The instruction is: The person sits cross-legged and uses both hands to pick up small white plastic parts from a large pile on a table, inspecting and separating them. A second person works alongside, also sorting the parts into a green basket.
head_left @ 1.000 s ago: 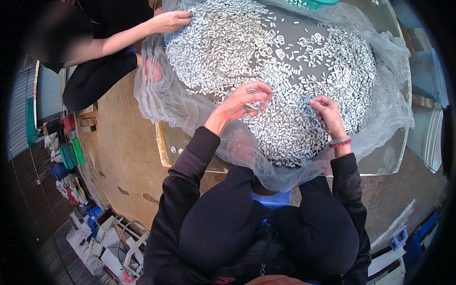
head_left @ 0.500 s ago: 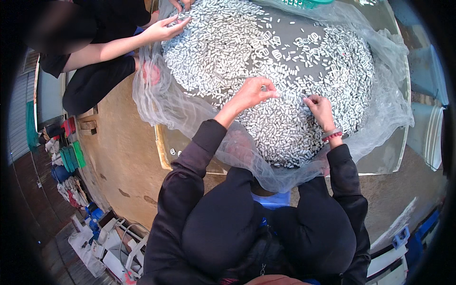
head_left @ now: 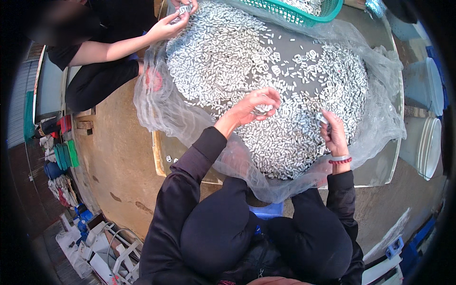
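Observation:
My left hand point(head_left: 254, 107) is raised over the near part of a big spread of small silvery pellets point(head_left: 280, 147), its fingers curled round several pale slotted buckles point(head_left: 262, 109). Between the thumb and fingertips of my right hand point(head_left: 336, 135) is one flat pale buckle point(head_left: 321, 117), held above the pellets on the right. Loose white slotted buckles point(head_left: 267, 54) lie among the pellets at the middle of the heap. Under the pellets is a translucent mesh sheet point(head_left: 280, 190), bunched up around their edges.
A green basket point(head_left: 313, 18) holding pale pieces stands at the far edge. At the far left a co-worker's hands point(head_left: 171, 23) hold a similar slotted piece. The table point(head_left: 380, 164) has a pale rim. White buckets point(head_left: 422, 142) stand to the right; clutter lies at lower left.
My right hand has lifted away to the right with a buckle in its fingertips. My left hand has turned, showing the buckles in its palm. More of the green basket shows.

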`<state>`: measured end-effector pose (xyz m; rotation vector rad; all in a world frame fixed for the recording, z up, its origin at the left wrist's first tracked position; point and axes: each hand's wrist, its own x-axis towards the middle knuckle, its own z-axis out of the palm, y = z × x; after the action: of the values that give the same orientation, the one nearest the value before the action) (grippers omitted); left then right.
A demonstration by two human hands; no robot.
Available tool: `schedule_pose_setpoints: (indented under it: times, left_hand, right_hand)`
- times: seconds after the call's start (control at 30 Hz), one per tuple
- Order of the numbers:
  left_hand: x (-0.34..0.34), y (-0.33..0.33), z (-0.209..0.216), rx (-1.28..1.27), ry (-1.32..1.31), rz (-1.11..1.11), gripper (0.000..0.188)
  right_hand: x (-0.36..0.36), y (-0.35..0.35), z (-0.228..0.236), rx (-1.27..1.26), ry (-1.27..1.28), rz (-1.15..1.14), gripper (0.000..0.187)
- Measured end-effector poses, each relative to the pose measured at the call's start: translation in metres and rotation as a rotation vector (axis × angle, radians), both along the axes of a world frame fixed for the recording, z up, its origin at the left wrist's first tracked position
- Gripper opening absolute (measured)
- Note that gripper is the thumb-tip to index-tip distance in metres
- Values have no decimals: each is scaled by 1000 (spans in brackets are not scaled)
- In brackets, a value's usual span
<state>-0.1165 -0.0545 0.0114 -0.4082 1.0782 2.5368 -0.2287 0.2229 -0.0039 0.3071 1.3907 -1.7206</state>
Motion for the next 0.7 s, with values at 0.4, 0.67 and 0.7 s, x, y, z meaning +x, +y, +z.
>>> schedule_pose_setpoints:
  times: [0.4, 0.67, 0.7]
  left_hand:
    - [-26, 7, -25, -1280, 45, -352, 30]
    - [-14, -9, 1, 201, -28, -90, 55]
    - [-15, -8, -2, 210, -13, -115, 61]
  right_hand:
    - [20, 32, -12, -859, -247, -86, 21]
    - [14, 27, -4, -874, -293, -165, 64]
    - [16, 26, -5, -843, -295, -150, 72]
